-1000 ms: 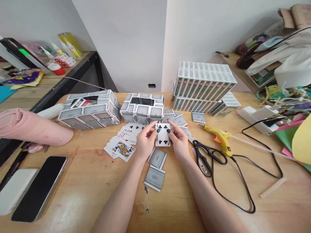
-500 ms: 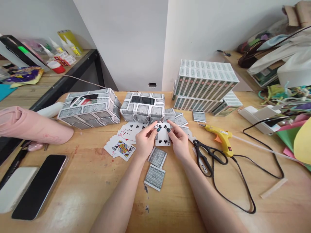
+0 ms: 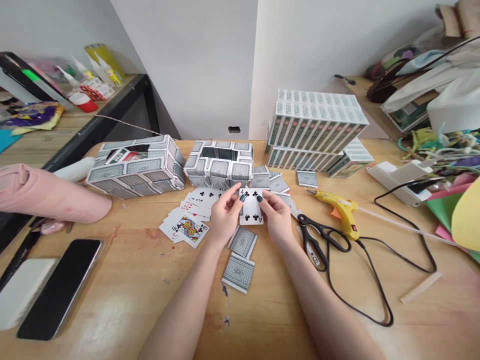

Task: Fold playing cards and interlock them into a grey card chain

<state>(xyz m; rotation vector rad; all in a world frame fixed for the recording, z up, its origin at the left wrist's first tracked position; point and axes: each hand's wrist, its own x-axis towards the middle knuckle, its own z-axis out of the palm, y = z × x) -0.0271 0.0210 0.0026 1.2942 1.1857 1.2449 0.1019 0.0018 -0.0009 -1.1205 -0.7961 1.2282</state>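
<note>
phone [image 3: 61, 289]: left of held card [image 3: 251, 207] | scissors [image 3: 313, 225]: right | boxed decks [image 3: 315, 131]: behind scissors

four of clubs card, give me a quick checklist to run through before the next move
1. White four of clubs playing card gripped at both sides: ok, the left hand and right hand pinch it.
2. Its face unobstructed: not ok, the thumbs overlap its side edges.
3. Black-handled metal scissors put down: ok, they lie beside the right hand.
4. Scissor blades closed: cannot tell, they are partly hidden.
5. Yellow plastic glue gun out of the hands: ok, it lies right of the scissors.
6. Glue gun hot: cannot tell, nothing visible shows it.
</note>
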